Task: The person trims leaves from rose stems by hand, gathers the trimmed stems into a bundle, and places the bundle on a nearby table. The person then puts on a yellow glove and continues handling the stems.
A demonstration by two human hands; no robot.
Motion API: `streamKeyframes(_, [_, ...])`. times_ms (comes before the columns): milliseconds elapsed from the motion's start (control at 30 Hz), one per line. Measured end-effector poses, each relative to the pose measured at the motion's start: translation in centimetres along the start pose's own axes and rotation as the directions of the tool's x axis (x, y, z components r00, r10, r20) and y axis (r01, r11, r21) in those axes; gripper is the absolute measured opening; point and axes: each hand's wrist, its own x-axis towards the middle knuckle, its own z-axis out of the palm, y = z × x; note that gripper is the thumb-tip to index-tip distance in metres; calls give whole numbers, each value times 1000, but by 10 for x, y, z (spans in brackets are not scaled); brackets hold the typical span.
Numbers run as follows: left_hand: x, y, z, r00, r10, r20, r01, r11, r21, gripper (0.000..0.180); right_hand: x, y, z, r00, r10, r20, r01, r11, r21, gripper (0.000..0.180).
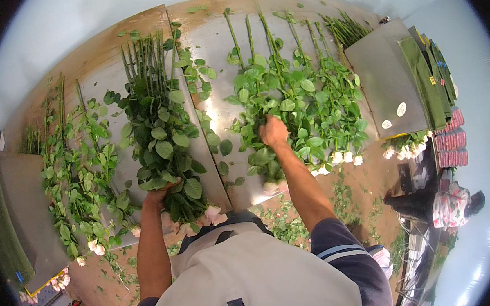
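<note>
Left hand (157, 197) closed around a bunch of roses (161, 131) (pale pink heads toward the person) on the bench (212, 39). Right hand (273, 132) grips a stem in the loose roses (299, 101) just right.

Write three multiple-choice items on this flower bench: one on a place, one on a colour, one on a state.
1. Where is the right hand?
A. on the loose roses spread across the bench
B. on the stack of green sheets
C. hanging off the bench

2. What colour are the rose heads?
A. deep red
B. pale pink to white
C. yellow

3. How is the bunch of roses in the left hand lying?
A. standing in a bucket
B. wrapped in paper
C. flat, cut stem ends pointing away from the person

Answers: 1 A, the hand rests among their leaves; 2 B, the blooms at the near edge look pale; 3 C, the blooms lie near the apron.
</note>
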Motion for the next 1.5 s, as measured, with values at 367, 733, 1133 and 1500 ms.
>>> streamKeyframes(367, [1, 3, 3, 993, -42, -109, 65, 975, 213, 70, -41, -56, 8, 992, -117, -49, 127, 894, 430, 35])
streamKeyframes(733, [-10, 21, 10, 996, -75, -43, 77, 996, 35, 78, -91, -117, 66, 971, -225, -85, 215, 655, 724, 20])
streamKeyframes(1133, [-2, 8, 11, 999, 32, -32, -30, 998, 56, 75, -89, -130, 103, 932, -345, 107, 258, 844, 470, 25])
streamKeyframes(1500, [1, -10, 1, 995, 103, 0, -102, 990, 101, 71, -72, -149, 100, 931, -262, 254, -5, 687, 726, 23])
